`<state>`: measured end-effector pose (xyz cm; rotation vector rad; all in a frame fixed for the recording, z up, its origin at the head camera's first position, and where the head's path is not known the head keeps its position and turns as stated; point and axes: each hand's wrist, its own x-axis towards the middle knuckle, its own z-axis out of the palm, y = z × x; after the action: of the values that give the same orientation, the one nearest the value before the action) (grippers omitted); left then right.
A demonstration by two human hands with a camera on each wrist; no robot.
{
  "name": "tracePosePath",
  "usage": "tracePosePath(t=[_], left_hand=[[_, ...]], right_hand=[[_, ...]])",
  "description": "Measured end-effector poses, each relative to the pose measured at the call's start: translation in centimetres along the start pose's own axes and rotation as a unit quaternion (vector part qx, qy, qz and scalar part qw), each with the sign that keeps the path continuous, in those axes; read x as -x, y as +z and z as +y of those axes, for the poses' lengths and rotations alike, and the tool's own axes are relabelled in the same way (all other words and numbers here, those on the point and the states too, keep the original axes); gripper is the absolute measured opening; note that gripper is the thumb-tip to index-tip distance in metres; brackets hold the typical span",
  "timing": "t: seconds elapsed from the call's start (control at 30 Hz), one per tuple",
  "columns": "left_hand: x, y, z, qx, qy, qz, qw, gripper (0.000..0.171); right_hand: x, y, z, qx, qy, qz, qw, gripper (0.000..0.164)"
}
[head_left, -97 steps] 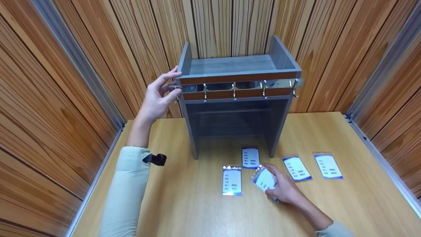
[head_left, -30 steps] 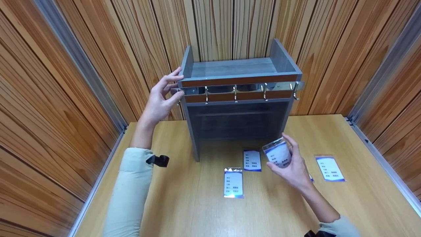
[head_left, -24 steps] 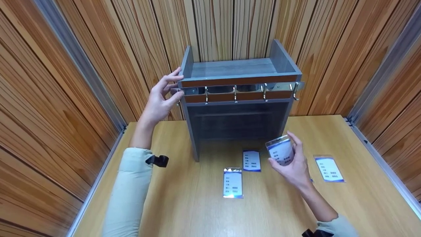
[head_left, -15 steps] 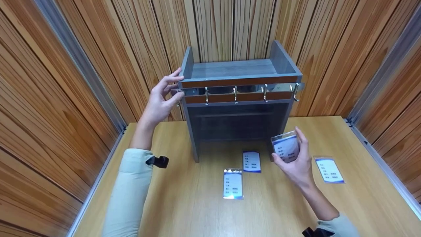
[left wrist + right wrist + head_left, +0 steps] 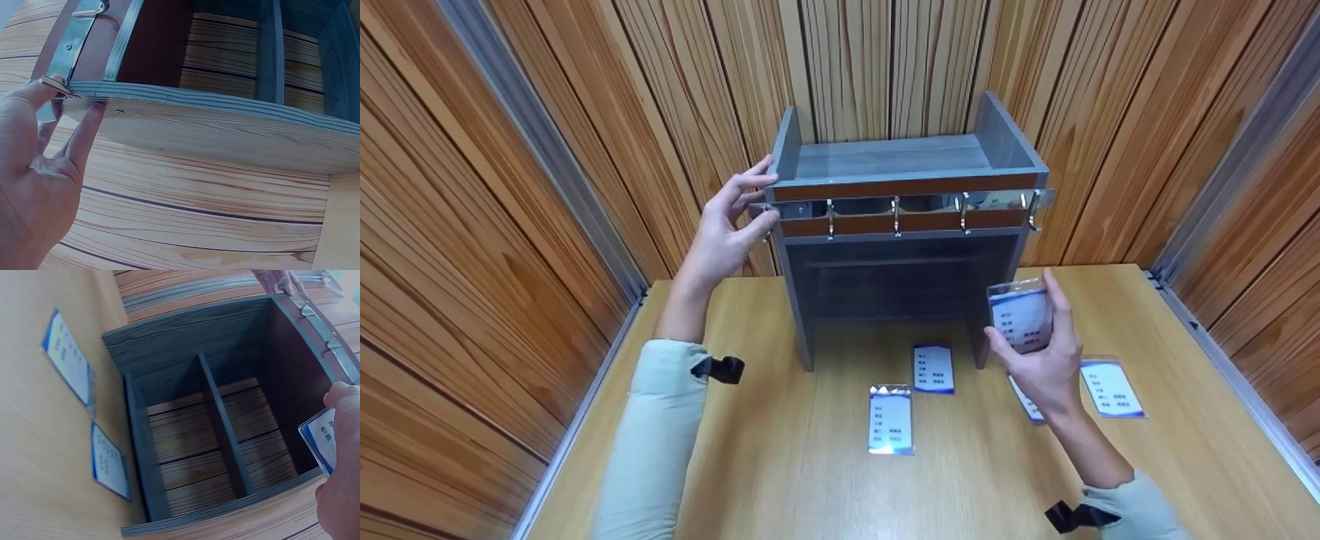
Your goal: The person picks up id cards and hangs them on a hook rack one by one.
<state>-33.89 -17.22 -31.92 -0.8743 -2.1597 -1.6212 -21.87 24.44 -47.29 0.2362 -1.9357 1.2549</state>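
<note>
My left hand [image 5: 721,232] pinches the left end of the metal hook rail [image 5: 997,199] on the grey shelf unit [image 5: 892,154]. In the left wrist view the thumb lies by the end hook [image 5: 56,86], and fingers reach around the side panel [image 5: 225,126]. Raised off the table, a clear-sleeved ID badge [image 5: 1021,319] is gripped between the thumb and fingers of my right hand [image 5: 1046,375]. It stands nearly upright by the unit's right leg, below the rightmost hook [image 5: 1033,210]. Its lower part is hidden by the hand.
Two ID badges, a nearer one [image 5: 891,421] and a farther one [image 5: 934,369], lie before the unit. On the right lie another badge [image 5: 1112,388] and one partly covered badge [image 5: 1026,399]. Wood-panelled walls [image 5: 510,225] enclose the table [image 5: 780,465].
My right hand has lifted the badge from the table and carried it up and to the right, turning it more upright. My left hand keeps its place on the rail.
</note>
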Motion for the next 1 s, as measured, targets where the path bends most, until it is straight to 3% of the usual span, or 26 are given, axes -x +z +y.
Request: tracePosePath(t=[0.7,1.0], left_hand=[[-0.2,0.4,-0.1,0.0,0.006,0.0,1.0,0.04],[-0.1,0.4,-0.2,-0.001,0.001,0.008,1.0,0.04]], right_hand=[[-4.4,-0.9,-2.8,-0.027,0.007,0.034,0.999,0.096],[-5.7,-0.6,-2.6,-0.033,0.01,0.043,0.998,0.093]])
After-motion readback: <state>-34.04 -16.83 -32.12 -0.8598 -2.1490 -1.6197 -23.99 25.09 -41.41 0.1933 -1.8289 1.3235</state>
